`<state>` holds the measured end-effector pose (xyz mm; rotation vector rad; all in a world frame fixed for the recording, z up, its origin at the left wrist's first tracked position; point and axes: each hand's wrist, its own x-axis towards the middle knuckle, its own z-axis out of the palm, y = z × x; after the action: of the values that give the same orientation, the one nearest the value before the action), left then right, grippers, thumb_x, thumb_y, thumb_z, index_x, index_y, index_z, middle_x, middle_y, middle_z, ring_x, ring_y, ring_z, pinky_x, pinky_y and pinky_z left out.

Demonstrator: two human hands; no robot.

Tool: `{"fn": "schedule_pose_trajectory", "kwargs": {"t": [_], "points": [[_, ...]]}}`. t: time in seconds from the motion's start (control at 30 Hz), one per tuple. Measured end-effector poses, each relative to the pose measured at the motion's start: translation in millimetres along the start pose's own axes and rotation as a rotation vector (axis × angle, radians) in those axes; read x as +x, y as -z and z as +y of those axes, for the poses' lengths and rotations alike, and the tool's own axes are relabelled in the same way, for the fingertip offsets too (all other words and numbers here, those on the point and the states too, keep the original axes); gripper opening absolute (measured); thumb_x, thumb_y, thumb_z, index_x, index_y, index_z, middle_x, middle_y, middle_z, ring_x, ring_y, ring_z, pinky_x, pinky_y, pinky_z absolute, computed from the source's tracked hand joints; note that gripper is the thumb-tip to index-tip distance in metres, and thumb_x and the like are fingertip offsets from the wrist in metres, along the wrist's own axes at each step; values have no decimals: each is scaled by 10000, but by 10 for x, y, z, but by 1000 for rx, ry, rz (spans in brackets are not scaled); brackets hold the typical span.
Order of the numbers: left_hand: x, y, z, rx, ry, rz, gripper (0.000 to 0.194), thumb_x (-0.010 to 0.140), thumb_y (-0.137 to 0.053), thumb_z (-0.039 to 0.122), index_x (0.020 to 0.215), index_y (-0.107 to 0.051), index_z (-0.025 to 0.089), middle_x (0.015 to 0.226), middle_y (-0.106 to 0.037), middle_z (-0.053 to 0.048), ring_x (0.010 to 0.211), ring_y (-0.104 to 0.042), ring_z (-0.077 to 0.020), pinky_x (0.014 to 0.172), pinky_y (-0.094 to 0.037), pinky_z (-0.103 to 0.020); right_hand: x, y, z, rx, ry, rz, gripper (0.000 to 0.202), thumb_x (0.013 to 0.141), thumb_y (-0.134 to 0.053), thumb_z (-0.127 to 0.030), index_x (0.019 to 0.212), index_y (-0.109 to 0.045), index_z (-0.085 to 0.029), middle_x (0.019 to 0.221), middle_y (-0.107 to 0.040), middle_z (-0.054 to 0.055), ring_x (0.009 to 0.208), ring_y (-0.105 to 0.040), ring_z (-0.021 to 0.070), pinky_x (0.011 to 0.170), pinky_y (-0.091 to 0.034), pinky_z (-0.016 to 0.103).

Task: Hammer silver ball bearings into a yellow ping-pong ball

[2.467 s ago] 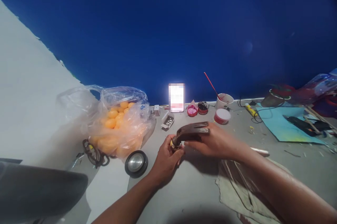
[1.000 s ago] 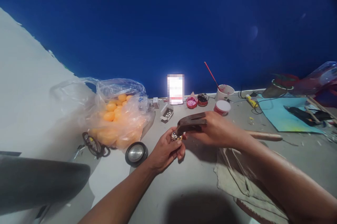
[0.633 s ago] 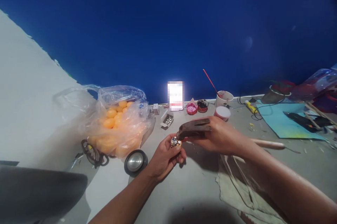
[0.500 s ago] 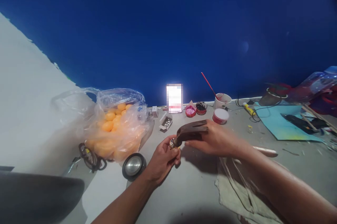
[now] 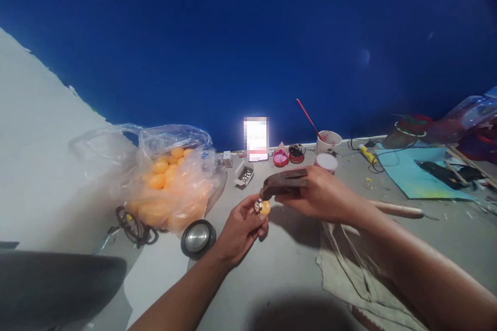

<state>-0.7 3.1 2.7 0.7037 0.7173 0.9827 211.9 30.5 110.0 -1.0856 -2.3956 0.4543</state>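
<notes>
Pinched in the fingers of my left hand [image 5: 243, 228] is a small orange ball [image 5: 265, 207] with shiny silver bits [image 5: 258, 206] on its near left side. My right hand [image 5: 326, 193] grips a claw hammer [image 5: 285, 182] close to its head. The hammer's handle runs out to the right, beyond my wrist. Its striking face is right above the silver bits; whether the two touch I cannot tell. Beyond my left hand, a small open box [image 5: 244, 175] contains several silver balls. A round metal-and-black lid-like disc [image 5: 198, 239] lies beside my left forearm.
A clear plastic bag [image 5: 174, 137] of orange balls stands on the left. Toward the wall are a glowing phone-like screen [image 5: 256, 137], red-rimmed tubs [image 5: 280, 157] and a white cup [image 5: 329, 140] with a red stick. A cloth [image 5: 341, 279] lies under my right forearm, a blue sheet [image 5: 411, 165] farther right.
The hammer head has risen slightly off the piece in my left hand, exposing more of the orange ball and silver bits. My left hand stays nearly in place. The view has shifted slightly.
</notes>
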Motion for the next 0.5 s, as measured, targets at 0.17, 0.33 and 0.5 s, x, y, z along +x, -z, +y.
{"fn": "schedule_pose_trajectory", "kwargs": {"t": [0.17, 0.33, 0.5], "points": [[5, -2, -12, 25, 1, 23, 549, 680, -929, 239, 1162, -676, 169, 710, -599, 27, 545, -507, -65, 533, -366, -217, 11, 10, 8, 25, -3, -14, 226, 923, -638, -201, 1097, -772, -255, 999, -794, 34, 827, -693, 180, 724, -485, 284], [15, -7, -54, 56, -13, 71, 598, 611, -956, 209, 1144, -684, 184, 755, -625, 25, 588, -530, -70, 550, -404, -210, -8, 45, 10, 36, -35, 9, 224, 924, -654, -233, 1103, -780, -278, 956, -797, 10, 790, -697, 168, 699, -488, 272], [20, 8, -56, 132, -15, 64, 546, 616, -953, 204, 1099, -700, 170, 860, -661, -3, 648, -538, -66, 578, -443, -191, -11, 70, -35, 68, 14, -80, 226, 914, -647, -185, 1077, -782, -263, 1007, -798, 20, 824, -704, 171, 722, -502, 273]]}}
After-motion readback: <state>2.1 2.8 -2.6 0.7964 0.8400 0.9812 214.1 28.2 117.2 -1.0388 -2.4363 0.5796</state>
